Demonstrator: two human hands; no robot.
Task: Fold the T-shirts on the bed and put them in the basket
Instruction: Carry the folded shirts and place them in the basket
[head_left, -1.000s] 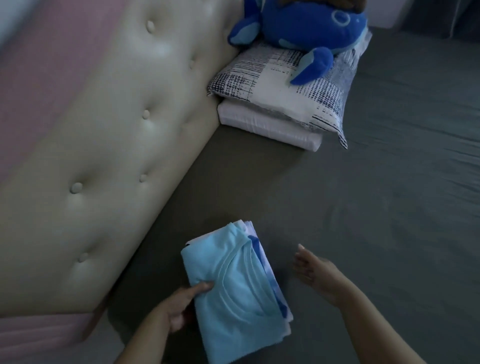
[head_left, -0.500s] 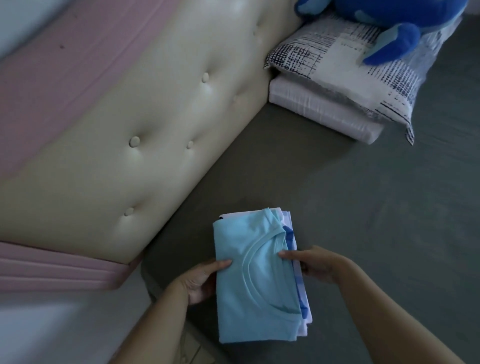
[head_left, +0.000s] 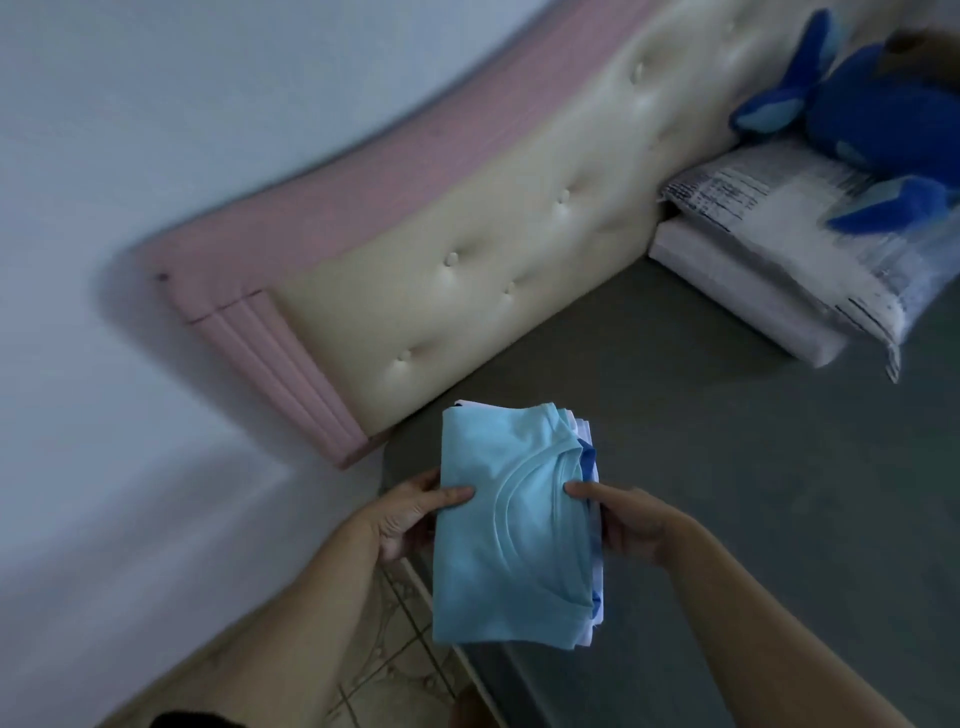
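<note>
**A:** What was held, and where was it seen?

**B:** A stack of folded T-shirts (head_left: 511, 525), light blue on top with darker blue and white layers beneath, was gripped at the near corner of the bed (head_left: 753, 493), partly overhanging the tiled floor (head_left: 395, 634).

**A:** How were the fingers placed?

**B:** The stack was pinched from both sides. The left hand (head_left: 410, 514) was clamped on its left edge, thumb on top and fingers hidden beneath. The right hand (head_left: 628, 522) was clamped on the right edge, thumb laid on the collar.

**A:** Which way was the stack lying?

**B:** Its long axis was pointed away from the body, squarely between the hands, neither nearer. No basket was visible, so the carry direction could not be judged.
</note>
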